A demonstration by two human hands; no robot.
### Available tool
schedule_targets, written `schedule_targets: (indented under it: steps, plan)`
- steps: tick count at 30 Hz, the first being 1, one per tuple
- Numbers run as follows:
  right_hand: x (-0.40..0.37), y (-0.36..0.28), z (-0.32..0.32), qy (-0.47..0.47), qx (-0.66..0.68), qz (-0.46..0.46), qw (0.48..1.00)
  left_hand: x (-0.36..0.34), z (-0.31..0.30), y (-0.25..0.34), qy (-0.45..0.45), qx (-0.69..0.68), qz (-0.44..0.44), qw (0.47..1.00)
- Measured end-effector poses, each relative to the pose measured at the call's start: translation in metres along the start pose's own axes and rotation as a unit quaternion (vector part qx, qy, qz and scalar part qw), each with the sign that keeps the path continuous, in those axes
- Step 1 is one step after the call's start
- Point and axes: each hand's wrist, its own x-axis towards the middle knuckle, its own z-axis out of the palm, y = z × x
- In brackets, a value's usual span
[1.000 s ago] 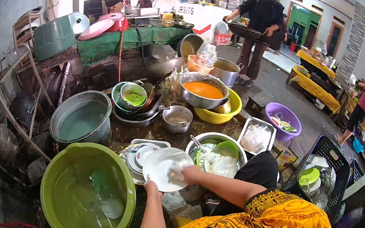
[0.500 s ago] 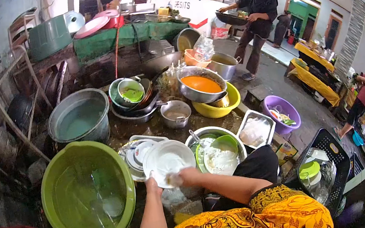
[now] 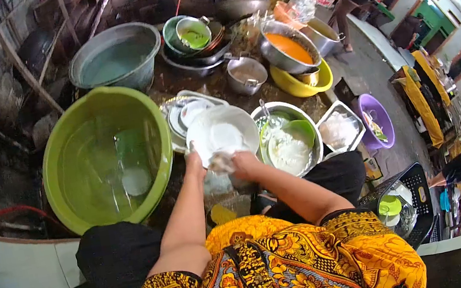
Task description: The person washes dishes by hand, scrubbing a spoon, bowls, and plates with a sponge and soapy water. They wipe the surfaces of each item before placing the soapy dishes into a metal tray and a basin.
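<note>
A wet white plate is tilted up in front of me, with a little suds on its face. My left hand grips its lower left rim. At the lower rim, my right hand is closed around a pale, crumpled scrubbing pad, blurred by motion. Behind the plate lies a stack of white plates, partly hidden. To the right stands a metal basin of soapy water with a green bowl in it. A big green tub of water is on my left, dishes under its surface.
Beyond are a grey bucket of water, a small pot, a pan of orange liquid on a yellow basin, and a purple basin. A black crate with dishes stands right. Two people are farther off.
My view has tipped downward and turned, so the tubs and pots sit higher in the picture. Both hands remain at the plate; the right hand and pad have shifted slightly along its lower rim.
</note>
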Motion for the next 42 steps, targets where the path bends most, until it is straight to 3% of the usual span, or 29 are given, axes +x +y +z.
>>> schedule_targets:
  steps: [2, 3, 4, 5, 6, 7, 10, 12, 14, 16, 17, 18, 21, 24, 25, 28, 32, 36, 39, 42]
  plan:
    - [0.001, 0.035, -0.001, 0.065, -0.064, 0.056, 0.994, 0.002, -0.004, 0.003, 0.017, -0.016, -0.016, 1.0]
    - [0.006, 0.042, -0.011, 0.018, -0.065, 0.162, 0.985, 0.002, -0.005, 0.001, 0.004, 0.051, 0.009, 0.999]
    - [0.014, 0.059, -0.009, 0.04, -0.057, 0.214, 0.974, 0.0, -0.006, -0.003, -0.01, 0.119, 0.032, 0.992]
    - [0.014, 0.068, -0.009, 0.26, -0.109, 0.108, 0.953, -0.003, -0.005, -0.003, -0.009, 0.136, -0.003, 0.991]
    - [0.024, 0.089, -0.008, 0.307, -0.041, 0.107, 0.945, -0.007, -0.007, -0.003, -0.005, 0.138, -0.01, 0.99]
    - [0.029, 0.086, -0.025, 0.208, 0.082, 0.26, 0.939, -0.009, -0.011, -0.002, -0.022, 0.134, -0.064, 0.989]
    - [0.036, 0.166, 0.006, 0.18, 0.183, 0.442, 0.859, -0.02, -0.039, 0.004, -0.066, 0.161, -0.171, 0.97]
    - [0.017, 0.218, 0.034, 0.208, 0.236, 0.496, 0.809, 0.019, -0.11, -0.02, -0.042, 0.26, -0.218, 0.94]
    - [-0.013, 0.224, 0.032, 0.234, 0.242, 0.567, 0.752, 0.001, -0.128, -0.011, -0.004, 0.225, -0.261, 0.939]
    - [-0.035, 0.233, 0.052, 0.218, 0.262, 0.59, 0.732, -0.025, -0.143, -0.006, -0.038, 0.19, -0.248, 0.949]
    - [-0.04, 0.238, 0.068, 0.204, 0.28, 0.612, 0.711, -0.047, -0.123, 0.004, 0.121, 0.293, -0.24, 0.917]
    - [-0.039, 0.242, 0.088, 0.202, 0.284, 0.611, 0.71, -0.047, -0.136, -0.002, 0.125, 0.296, -0.239, 0.916]
    - [-0.027, 0.223, 0.111, 0.052, 0.163, 0.577, 0.798, -0.054, -0.171, -0.014, 0.168, 0.091, -0.221, 0.956]
    - [-0.027, 0.2, 0.135, 0.025, 0.149, 0.549, 0.822, -0.073, -0.176, -0.01, 0.24, 0.054, -0.189, 0.951]
    - [-0.029, 0.188, 0.142, 0.092, 0.144, 0.548, 0.819, -0.059, -0.211, -0.025, 0.242, 0.025, -0.174, 0.954]
    - [-0.026, 0.171, 0.138, 0.045, 0.144, 0.552, 0.82, -0.072, -0.214, -0.023, 0.222, -0.078, -0.142, 0.962]
    - [-0.023, 0.181, 0.158, 0.005, 0.097, 0.533, 0.841, -0.072, -0.21, -0.029, 0.252, -0.04, -0.143, 0.956]
    - [-0.028, 0.172, 0.141, 0.045, 0.103, 0.499, 0.859, -0.055, -0.214, -0.038, 0.216, -0.062, -0.113, 0.968]
    - [-0.027, 0.169, 0.133, 0.022, 0.081, 0.478, 0.874, -0.049, -0.214, -0.042, 0.225, -0.059, -0.122, 0.965]
    - [-0.028, 0.177, 0.148, 0.064, 0.044, 0.444, 0.893, -0.05, -0.211, -0.043, 0.271, -0.044, -0.168, 0.947]
